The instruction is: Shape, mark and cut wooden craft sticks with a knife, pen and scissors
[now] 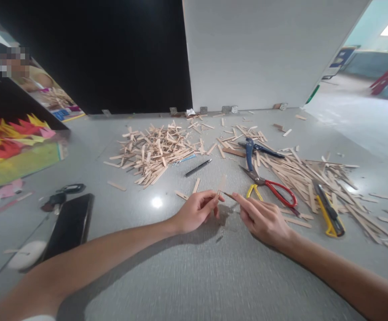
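My left hand (197, 210) pinches the lower end of a short pale wooden stick (221, 183) that points up and away. My right hand (264, 219) is closed with the forefinger stretched toward it, and a thin dark pointed thing (229, 195) pokes out from its fingertips against the stick's base; I cannot make out what it is. Both hands rest low over the grey table (194, 276), fingertips nearly touching. Red-handled scissors (274, 189) lie just beyond my right hand.
A heap of cut stick pieces (154, 151) lies at the back left, longer sticks (314, 176) spread at the right. Blue pliers (252, 149), a yellow cutter (328, 209), a black pen (198, 168), a phone (68, 225) and keys (60, 196) lie around. Another person sits far left.
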`<move>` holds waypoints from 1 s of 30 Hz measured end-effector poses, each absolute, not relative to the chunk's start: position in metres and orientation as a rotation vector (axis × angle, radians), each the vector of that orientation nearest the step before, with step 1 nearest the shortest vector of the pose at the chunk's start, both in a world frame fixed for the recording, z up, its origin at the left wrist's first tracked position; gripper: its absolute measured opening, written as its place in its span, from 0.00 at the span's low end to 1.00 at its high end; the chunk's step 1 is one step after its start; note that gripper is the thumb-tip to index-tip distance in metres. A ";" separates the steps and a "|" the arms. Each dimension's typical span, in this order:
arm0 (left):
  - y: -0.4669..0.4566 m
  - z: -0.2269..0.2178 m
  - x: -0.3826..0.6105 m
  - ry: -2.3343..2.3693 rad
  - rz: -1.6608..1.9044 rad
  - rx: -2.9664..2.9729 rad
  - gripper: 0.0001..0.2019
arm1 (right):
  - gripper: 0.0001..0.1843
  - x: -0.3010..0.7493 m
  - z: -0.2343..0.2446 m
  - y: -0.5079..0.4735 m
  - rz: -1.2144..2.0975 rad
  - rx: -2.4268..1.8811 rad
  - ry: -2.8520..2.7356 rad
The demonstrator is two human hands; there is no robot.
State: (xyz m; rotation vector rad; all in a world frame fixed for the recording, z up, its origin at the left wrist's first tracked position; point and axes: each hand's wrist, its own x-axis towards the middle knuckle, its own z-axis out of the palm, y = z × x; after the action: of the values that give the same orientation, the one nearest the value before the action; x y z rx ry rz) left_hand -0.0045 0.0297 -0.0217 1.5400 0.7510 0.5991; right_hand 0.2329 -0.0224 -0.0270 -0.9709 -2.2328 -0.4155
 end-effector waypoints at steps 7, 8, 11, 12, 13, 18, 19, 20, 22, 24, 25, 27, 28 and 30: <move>0.027 -0.022 -0.003 0.830 0.619 1.606 0.28 | 0.12 0.231 -0.030 -0.014 -0.334 -1.125 -2.153; 0.026 -0.023 -0.003 0.832 0.628 1.638 0.26 | 0.12 0.230 -0.029 -0.014 -0.316 -1.102 -2.143; 0.021 -0.026 -0.001 0.800 0.655 1.744 0.24 | 0.16 0.223 -0.026 -0.019 -0.151 -1.003 -2.068; 0.020 -0.028 -0.001 0.779 0.661 1.788 0.23 | 0.18 0.219 -0.026 -0.021 -0.070 -0.973 -2.047; 0.018 -0.029 -0.001 0.760 0.664 1.837 0.22 | 0.19 0.216 -0.026 -0.023 0.000 -0.949 -2.035; 0.014 -0.034 -0.003 0.693 0.616 2.080 0.20 | 0.16 0.207 -0.033 -0.029 0.117 -0.940 -1.965; 0.014 -0.034 -0.004 0.675 0.600 2.111 0.21 | 0.16 0.207 -0.034 -0.029 0.115 -0.944 -1.947; 0.014 -0.035 -0.004 0.657 0.588 2.136 0.23 | 0.16 0.207 -0.035 -0.029 0.111 -0.944 -1.931; 0.014 -0.037 -0.005 0.629 0.587 2.171 0.25 | 0.16 0.208 -0.037 -0.029 0.108 -0.927 -1.924; 0.014 -0.037 -0.005 0.610 0.593 2.192 0.26 | 0.16 0.209 -0.038 -0.029 0.113 -0.910 -1.927; 0.014 -0.037 -0.005 0.606 0.590 2.199 0.26 | 0.16 0.209 -0.038 -0.030 0.117 -0.904 -1.926; 0.014 -0.037 -0.005 0.606 0.577 2.209 0.26 | 0.16 0.208 -0.039 -0.030 0.115 -0.892 -1.913; 0.014 -0.036 -0.005 0.607 0.569 2.210 0.26 | 0.16 0.207 -0.039 -0.031 0.111 -0.892 -1.904; 0.013 -0.035 -0.005 0.595 0.565 2.210 0.27 | 0.16 0.205 -0.039 -0.033 0.105 -0.911 -1.891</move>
State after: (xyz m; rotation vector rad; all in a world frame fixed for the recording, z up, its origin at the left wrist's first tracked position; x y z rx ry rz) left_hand -0.0046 0.0133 -0.0355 2.2102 0.5953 0.5646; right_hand 0.2051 -0.0332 -0.0387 -0.9109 -1.8914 0.1053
